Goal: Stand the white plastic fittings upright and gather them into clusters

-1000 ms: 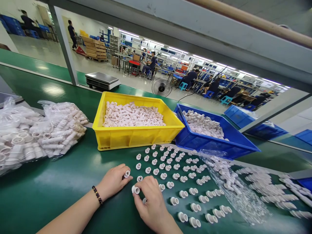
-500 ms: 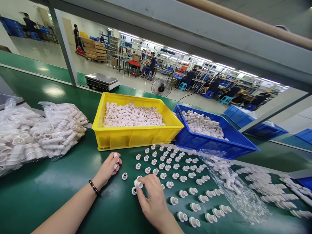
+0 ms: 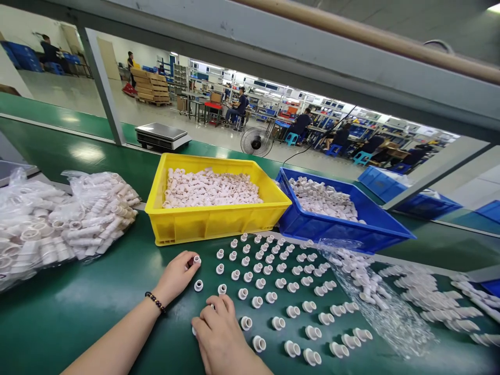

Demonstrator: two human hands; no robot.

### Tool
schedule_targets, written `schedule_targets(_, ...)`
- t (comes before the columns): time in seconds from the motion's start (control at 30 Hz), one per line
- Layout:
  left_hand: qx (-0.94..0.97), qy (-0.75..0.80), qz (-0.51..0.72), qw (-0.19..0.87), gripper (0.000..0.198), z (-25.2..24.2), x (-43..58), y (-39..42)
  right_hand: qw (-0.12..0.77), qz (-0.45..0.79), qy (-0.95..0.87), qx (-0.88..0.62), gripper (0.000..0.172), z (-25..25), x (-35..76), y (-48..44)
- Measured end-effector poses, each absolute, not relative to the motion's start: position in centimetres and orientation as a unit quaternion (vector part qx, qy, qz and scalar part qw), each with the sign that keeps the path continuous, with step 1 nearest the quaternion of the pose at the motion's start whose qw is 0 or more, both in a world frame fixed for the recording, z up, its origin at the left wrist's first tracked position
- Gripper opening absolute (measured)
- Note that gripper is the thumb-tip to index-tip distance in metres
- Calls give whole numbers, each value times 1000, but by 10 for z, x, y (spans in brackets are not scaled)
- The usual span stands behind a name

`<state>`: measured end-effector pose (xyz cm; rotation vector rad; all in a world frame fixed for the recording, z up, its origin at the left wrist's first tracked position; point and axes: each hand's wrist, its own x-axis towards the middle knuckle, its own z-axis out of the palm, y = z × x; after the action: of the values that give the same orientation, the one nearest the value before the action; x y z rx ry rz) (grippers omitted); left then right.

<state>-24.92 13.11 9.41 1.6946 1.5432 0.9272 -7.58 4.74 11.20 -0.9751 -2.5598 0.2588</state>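
Note:
My left hand [image 3: 180,276] pinches a white plastic pipe fitting [image 3: 197,260] between thumb and fingertips, just above the green tabletop; its palm is hidden. To its right, my right hand [image 3: 224,330] is low over the table, fingers curled down. A sliver of a white fitting [image 3: 194,330] shows at its thumb, the rest covered by the hand. One flanged fitting [image 3: 198,285] stands upright between the hands, and another fitting [image 3: 222,289] is just beyond the right fingertips. Rows of similar upright fittings [image 3: 278,323] spread to the right.
A yellow bin [image 3: 219,221] and a blue bin [image 3: 344,229], both holding white fittings, stand behind the rows. Bagged fittings [image 3: 97,213] lie at left. Clear plastic wrap [image 3: 390,317] and more fittings lie at right. A scale [image 3: 162,134] sits behind; a metal frame [image 3: 102,83] crosses above.
My right hand has moved left and down from the fitting it held near the rows. My left hand has turned, bringing a fitting to its fingertips. More fittings now show where the right hand was.

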Motion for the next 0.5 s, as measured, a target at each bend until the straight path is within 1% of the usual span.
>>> schedule_targets(0.1, 654, 592, 347, 318, 16, 94, -248, 133, 191, 78, -913, -351, 22, 103, -77, 49)
schedule_targets(0.2, 660, 589, 340, 320, 15, 93, -246, 138, 190, 64, -912, -359, 25, 98, -78, 50)
schedule_targets(0.33, 650, 583, 349, 341, 17, 91, -244, 145, 201, 82, -906, -363, 29, 103, -78, 50)
schedule_targets(0.4, 627, 585, 366, 361, 24, 91, -245, 147, 223, 105, -896, -369, 31, 112, -75, 50)
schedule_targets(0.5, 566, 591, 410, 403, 38, 91, -251, 148, 289, 123, -869, -383, 28, 128, -70, 51)
